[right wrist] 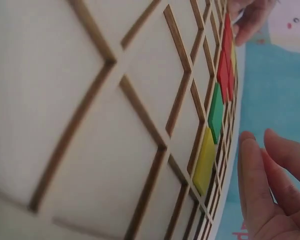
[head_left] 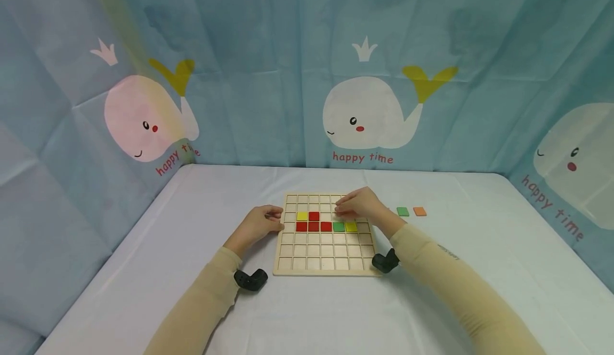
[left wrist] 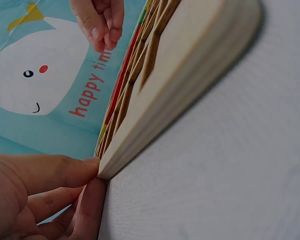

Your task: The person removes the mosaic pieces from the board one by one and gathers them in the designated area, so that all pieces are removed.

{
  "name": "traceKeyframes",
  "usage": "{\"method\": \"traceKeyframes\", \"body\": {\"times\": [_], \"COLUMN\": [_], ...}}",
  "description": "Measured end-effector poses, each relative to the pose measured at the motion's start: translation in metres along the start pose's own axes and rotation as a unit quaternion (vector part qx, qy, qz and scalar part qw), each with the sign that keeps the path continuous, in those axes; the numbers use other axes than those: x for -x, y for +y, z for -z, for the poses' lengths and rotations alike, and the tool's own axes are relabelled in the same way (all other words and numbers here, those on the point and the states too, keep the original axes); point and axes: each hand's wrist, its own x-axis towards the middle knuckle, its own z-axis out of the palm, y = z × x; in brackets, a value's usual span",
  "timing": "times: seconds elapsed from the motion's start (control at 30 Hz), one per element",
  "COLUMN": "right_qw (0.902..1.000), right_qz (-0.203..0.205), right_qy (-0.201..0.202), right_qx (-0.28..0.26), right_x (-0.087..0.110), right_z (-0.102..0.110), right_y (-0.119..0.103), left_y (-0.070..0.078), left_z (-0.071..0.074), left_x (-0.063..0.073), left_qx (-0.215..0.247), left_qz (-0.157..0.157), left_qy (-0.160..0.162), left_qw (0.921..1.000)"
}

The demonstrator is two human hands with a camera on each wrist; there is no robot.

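A wooden grid board [head_left: 314, 263] lies flat on the table. One row holds red tiles [head_left: 313, 227], a green tile [head_left: 338, 227] and a yellow tile [head_left: 351, 227] side by side; behind its left end sit another yellow tile [head_left: 302, 216] and a red tile [head_left: 314, 216]. At the board's left edge, my left hand [head_left: 256, 226] pinches the frame between thumb and finger, as the left wrist view shows close up. My right hand [head_left: 361, 204] hovers over the board's back right part, fingers loosely bent. No tile shows between its fingertips [right wrist: 247, 137] in the right wrist view.
Right of the board, a loose green tile [head_left: 402, 211] and an orange tile [head_left: 420, 211] lie on the white table [head_left: 192, 227]. Behind the table hangs a blue curtain [head_left: 259, 115] printed with whales. Black wrist devices [head_left: 251, 280] sit at both sleeve cuffs.
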Motion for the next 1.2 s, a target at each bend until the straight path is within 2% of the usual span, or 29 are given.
{"method": "traceKeyframes", "body": {"times": [0.27,0.7,1.2], "right_qw": [0.9991,0.9972,0.9974], "right_qz": [-0.037,-0.057,-0.049], "right_qy": [-0.012,-0.013,-0.036], "right_qx": [-0.018,-0.046,-0.038], "right_x": [-0.006,-0.014,-0.022], "right_z": [-0.013,-0.024,-0.034], "right_y": [-0.002,-0.005,-0.006], "left_y": [0.002,0.003,0.002], "left_z": [0.000,-0.001,0.001], "left_x": [0.001,0.000,0.002], "left_qx": [-0.002,-0.005,0.002], "left_qz": [-0.003,0.000,0.001], "left_qy": [0.002,0.000,-0.005], "left_qw": [1.0000,1.0000,1.0000]}}
